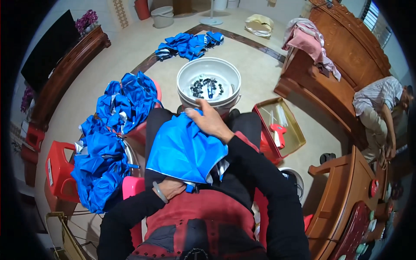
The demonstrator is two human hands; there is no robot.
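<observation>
Across my lap lies a piece of blue fabric [184, 147] with a pale edge, like an umbrella canopy. My right hand [210, 121] is at its far end, thumb and fingers closed on the cloth. At the near edge is my left hand [170, 189], a grey bangle on its wrist; its fingers are hidden under the fabric. Just beyond my knees stands a white bucket [236, 93]. Small black pieces [201, 89] lie scattered in its shallow top, with a small blue-and-clear item [209, 90] among them.
Blue fabric heaps [102, 169] fill containers on my left; another pile [188, 45] lies on the floor ahead. A red stool [60, 169] stands left. On my right, a box [299, 141] holds a red-and-white glue gun [278, 134] and white sticks. A person [377, 112] sits bent forward far right.
</observation>
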